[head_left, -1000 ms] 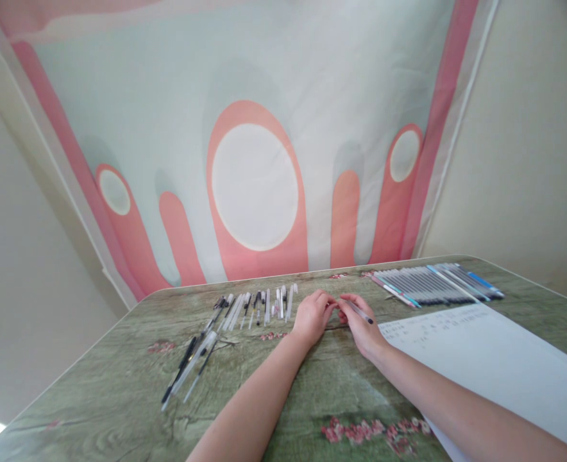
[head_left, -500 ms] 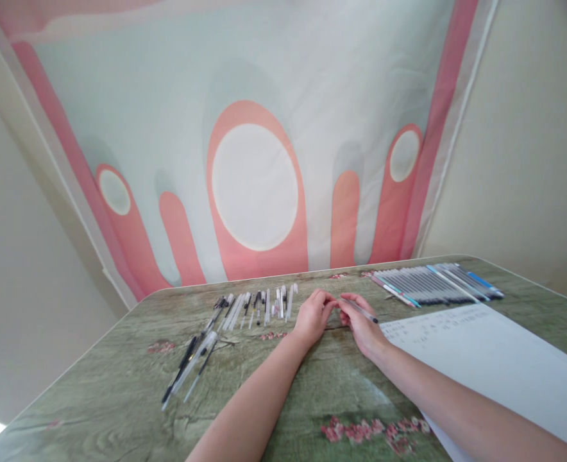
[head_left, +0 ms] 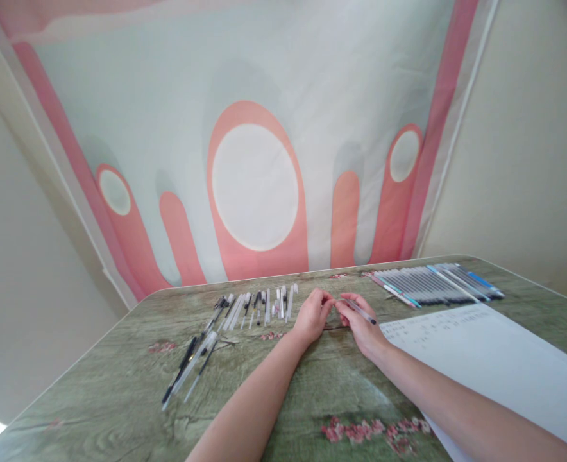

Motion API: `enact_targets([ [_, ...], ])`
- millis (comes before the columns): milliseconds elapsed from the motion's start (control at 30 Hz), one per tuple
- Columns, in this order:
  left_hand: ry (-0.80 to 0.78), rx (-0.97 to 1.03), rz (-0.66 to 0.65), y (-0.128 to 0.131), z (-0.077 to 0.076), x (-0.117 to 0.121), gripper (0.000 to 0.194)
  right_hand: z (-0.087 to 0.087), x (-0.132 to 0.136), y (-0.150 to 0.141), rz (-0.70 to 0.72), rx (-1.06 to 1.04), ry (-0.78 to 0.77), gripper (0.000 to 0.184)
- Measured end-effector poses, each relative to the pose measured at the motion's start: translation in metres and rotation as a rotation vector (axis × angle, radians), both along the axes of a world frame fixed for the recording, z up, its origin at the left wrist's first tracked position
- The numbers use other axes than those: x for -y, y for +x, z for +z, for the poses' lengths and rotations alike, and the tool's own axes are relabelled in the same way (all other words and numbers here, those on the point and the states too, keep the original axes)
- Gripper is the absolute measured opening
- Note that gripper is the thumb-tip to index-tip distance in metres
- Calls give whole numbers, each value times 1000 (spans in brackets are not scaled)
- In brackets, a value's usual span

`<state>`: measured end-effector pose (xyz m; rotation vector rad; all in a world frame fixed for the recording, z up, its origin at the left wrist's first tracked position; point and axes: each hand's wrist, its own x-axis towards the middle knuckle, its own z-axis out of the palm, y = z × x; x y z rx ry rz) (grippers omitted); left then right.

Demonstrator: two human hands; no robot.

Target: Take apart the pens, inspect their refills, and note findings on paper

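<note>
In the middle of the table my right hand (head_left: 366, 333) is closed around a clear pen (head_left: 362, 312) with a dark end that points to the lower right. My left hand (head_left: 313, 316) is closed in a pinch, its fingertips meeting those of my right hand. Whatever lies between the left fingers is hidden. To the left of that hand several white and clear pen parts (head_left: 235, 312) lie in a row. Nearer to me, a few black and clear pen parts (head_left: 190, 359) lie at a slant.
A row of assembled-looking pens (head_left: 423, 287) lies at the back right. Sheets of white paper (head_left: 499, 359) with faint handwriting are under my right forearm. The wood-patterned table (head_left: 115, 366) meets a pink and grey printed hanging (head_left: 254, 186) behind it.
Both hands stay together in the same place. The pen in my right hand has turned slightly, its dark end now a little lower and more to the left.
</note>
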<state>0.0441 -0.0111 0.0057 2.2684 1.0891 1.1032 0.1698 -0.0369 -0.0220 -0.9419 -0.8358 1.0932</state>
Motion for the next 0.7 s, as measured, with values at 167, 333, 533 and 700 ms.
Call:
enact_targets([
  [167,-47,42,-12,0,-1,-1,19,0,0,0,5,5,14,32],
  [333,-54,40,-27,-1,-2,-1,20,-1,0,1,2,-1,5,33],
  [533,-42,14,-17,-2,0,1,19,0,0,1,7,-5,-4,34],
  [700,-30,0,-7,-2,2,2,18,0,-1,0,11,-21,-6,35],
])
